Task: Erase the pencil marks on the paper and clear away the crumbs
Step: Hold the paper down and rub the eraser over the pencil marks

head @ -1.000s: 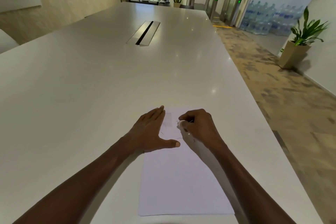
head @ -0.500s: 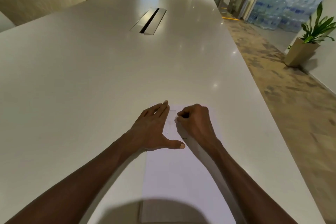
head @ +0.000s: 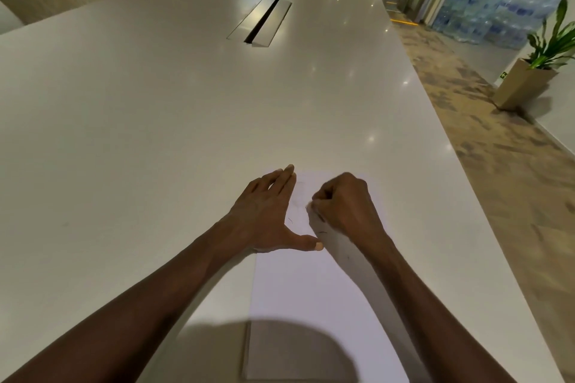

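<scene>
Right hand curled tight, seemingly pinching a small pale eraser against the sheet, though mostly hidden by the fingers. Left hand flat, fingers straight, thumb spread, pressing the paper down beside it. Likely mid-erase: faint pencil marks left between the hands, so short firm strokes next, then brushing off crumbs, too small to make out. Thin matte white sheet on a glossy, smooth white table, near its front edge.

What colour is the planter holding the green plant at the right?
Beige or tan; the planter shows best in the head view, the only one.
</scene>
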The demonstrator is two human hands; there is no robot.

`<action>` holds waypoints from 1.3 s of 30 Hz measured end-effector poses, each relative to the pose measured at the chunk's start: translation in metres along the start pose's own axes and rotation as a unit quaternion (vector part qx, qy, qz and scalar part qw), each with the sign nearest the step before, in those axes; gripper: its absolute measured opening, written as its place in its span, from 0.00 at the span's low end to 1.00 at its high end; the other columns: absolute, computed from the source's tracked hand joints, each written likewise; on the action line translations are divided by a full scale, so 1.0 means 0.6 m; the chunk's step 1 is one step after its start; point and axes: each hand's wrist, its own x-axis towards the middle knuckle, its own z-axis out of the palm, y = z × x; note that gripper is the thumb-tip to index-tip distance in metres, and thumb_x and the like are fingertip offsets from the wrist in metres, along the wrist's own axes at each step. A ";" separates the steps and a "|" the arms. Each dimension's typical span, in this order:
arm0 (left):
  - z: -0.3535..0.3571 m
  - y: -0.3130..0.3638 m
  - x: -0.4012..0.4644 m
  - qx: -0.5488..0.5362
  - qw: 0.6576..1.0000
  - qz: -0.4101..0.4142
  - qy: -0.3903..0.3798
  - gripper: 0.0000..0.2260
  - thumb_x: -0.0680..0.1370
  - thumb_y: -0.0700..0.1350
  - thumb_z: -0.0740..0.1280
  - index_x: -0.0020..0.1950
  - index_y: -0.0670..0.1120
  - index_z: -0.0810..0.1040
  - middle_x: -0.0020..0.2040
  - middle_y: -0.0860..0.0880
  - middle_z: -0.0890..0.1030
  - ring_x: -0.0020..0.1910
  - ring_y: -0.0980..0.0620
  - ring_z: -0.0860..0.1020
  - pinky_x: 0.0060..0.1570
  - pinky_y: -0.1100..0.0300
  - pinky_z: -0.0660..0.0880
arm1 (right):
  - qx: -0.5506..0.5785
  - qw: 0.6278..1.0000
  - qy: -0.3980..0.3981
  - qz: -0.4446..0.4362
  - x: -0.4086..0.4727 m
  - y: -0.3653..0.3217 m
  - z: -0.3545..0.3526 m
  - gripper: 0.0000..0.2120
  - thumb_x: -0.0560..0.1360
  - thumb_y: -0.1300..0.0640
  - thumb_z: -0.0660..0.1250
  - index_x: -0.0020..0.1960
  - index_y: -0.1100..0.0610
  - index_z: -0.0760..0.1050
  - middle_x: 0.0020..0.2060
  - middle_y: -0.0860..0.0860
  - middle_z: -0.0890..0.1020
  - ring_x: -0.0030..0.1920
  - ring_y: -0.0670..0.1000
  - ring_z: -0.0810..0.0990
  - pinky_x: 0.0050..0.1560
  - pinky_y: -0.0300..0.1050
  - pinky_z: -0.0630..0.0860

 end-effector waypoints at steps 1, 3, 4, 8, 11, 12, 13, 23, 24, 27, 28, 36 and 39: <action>0.000 0.000 -0.001 0.003 1.000 0.001 0.003 0.61 0.61 0.83 0.55 0.80 0.45 0.40 0.80 0.52 0.39 0.79 0.52 0.41 0.77 0.51 0.47 | 0.006 1.000 0.000 0.000 -0.017 0.002 0.002 0.07 0.69 0.67 0.69 0.32 0.67 0.79 0.33 0.59 0.85 0.36 0.54 0.85 0.36 0.46 0.79; 0.002 0.000 -0.001 0.006 1.000 0.003 0.007 0.60 0.61 0.82 0.55 0.80 0.45 0.40 0.80 0.52 0.39 0.79 0.52 0.41 0.77 0.52 0.47 | 0.013 1.000 0.007 -0.006 -0.033 0.004 0.007 0.06 0.68 0.67 0.69 0.34 0.68 0.80 0.32 0.60 0.84 0.36 0.55 0.84 0.38 0.49 0.81; 0.003 -0.001 -0.001 0.007 1.000 0.004 0.010 0.60 0.61 0.82 0.55 0.80 0.45 0.41 0.80 0.52 0.39 0.79 0.52 0.42 0.77 0.52 0.47 | 0.017 1.000 0.014 -0.008 -0.031 0.004 0.009 0.05 0.68 0.66 0.69 0.35 0.67 0.81 0.33 0.59 0.85 0.36 0.54 0.85 0.39 0.49 0.81; 0.003 -0.002 0.001 -0.001 1.000 0.003 0.004 0.62 0.60 0.84 0.54 0.80 0.45 0.41 0.80 0.52 0.38 0.79 0.53 0.41 0.77 0.52 0.46 | 0.033 0.998 0.051 -0.026 0.017 0.002 0.017 0.07 0.70 0.64 0.71 0.35 0.68 0.80 0.33 0.62 0.84 0.36 0.57 0.83 0.37 0.47 0.79; 0.003 -0.002 0.000 -0.004 1.000 0.002 0.004 0.61 0.60 0.84 0.54 0.80 0.45 0.41 0.80 0.52 0.39 0.79 0.53 0.41 0.77 0.52 0.46 | 0.034 0.997 0.063 -0.036 0.058 -0.006 0.020 0.07 0.69 0.65 0.72 0.35 0.68 0.81 0.33 0.61 0.85 0.35 0.54 0.84 0.37 0.46 0.79; 0.003 -0.001 0.000 -0.006 1.000 0.003 0.006 0.61 0.60 0.83 0.54 0.80 0.45 0.41 0.80 0.52 0.39 0.79 0.53 0.41 0.77 0.52 0.46 | 0.036 0.997 0.061 -0.034 0.067 -0.011 0.018 0.06 0.69 0.65 0.72 0.34 0.68 0.81 0.33 0.59 0.85 0.35 0.52 0.84 0.37 0.45 0.79; 0.003 -0.001 0.001 -0.006 1.000 0.002 0.008 0.61 0.60 0.83 0.54 0.80 0.46 0.41 0.80 0.52 0.39 0.79 0.53 0.41 0.77 0.52 0.46 | 0.036 0.997 0.057 -0.031 0.073 -0.013 0.018 0.06 0.68 0.66 0.71 0.34 0.67 0.82 0.34 0.57 0.86 0.36 0.51 0.84 0.38 0.44 0.79; -0.001 0.002 -0.001 0.004 1.000 0.002 0.008 0.60 0.62 0.81 0.57 0.80 0.45 0.42 0.80 0.52 0.39 0.79 0.52 0.42 0.77 0.53 0.47 | 0.016 0.999 0.046 -0.014 -0.029 0.011 0.031 0.07 0.66 0.66 0.69 0.32 0.69 0.76 0.30 0.63 0.81 0.30 0.58 0.80 0.30 0.45 0.73; -0.001 0.002 0.000 0.006 1.000 0.002 0.008 0.60 0.62 0.81 0.57 0.80 0.45 0.42 0.80 0.52 0.39 0.79 0.52 0.42 0.77 0.53 0.47 | 0.017 0.998 0.054 -0.011 -0.032 0.007 0.033 0.07 0.68 0.66 0.69 0.32 0.68 0.77 0.31 0.61 0.82 0.32 0.56 0.82 0.31 0.45 0.74; 0.001 0.000 0.001 0.004 1.000 0.001 0.002 0.61 0.60 0.83 0.54 0.80 0.45 0.41 0.80 0.52 0.38 0.79 0.53 0.41 0.77 0.51 0.47 | 0.036 0.996 0.079 -0.005 -0.005 -0.003 0.034 0.08 0.69 0.65 0.69 0.33 0.68 0.79 0.30 0.60 0.83 0.34 0.54 0.82 0.33 0.41 0.75; 0.001 -0.001 0.001 0.001 1.000 0.001 -0.001 0.62 0.60 0.83 0.54 0.80 0.45 0.41 0.80 0.52 0.38 0.79 0.53 0.41 0.77 0.51 0.47 | 0.043 0.996 0.083 -0.011 0.011 -0.005 0.034 0.08 0.69 0.65 0.70 0.32 0.67 0.78 0.30 0.60 0.83 0.34 0.54 0.82 0.34 0.42 0.75; -0.002 -0.002 0.002 -0.002 1.000 -0.001 -0.005 0.62 0.59 0.84 0.53 0.80 0.45 0.40 0.80 0.52 0.39 0.79 0.53 0.40 0.77 0.51 0.46 | 0.013 0.999 0.050 -0.009 0.088 -0.013 0.028 0.07 0.69 0.65 0.72 0.38 0.70 0.82 0.37 0.62 0.86 0.39 0.59 0.85 0.38 0.46 0.78; -0.002 -0.001 0.002 -0.001 1.000 0.000 -0.007 0.62 0.59 0.84 0.53 0.80 0.44 0.40 0.80 0.52 0.38 0.79 0.54 0.40 0.77 0.51 0.47 | 0.013 0.999 0.042 -0.003 0.052 0.000 0.027 0.08 0.68 0.65 0.72 0.36 0.72 0.78 0.36 0.65 0.84 0.38 0.63 0.84 0.33 0.44 0.73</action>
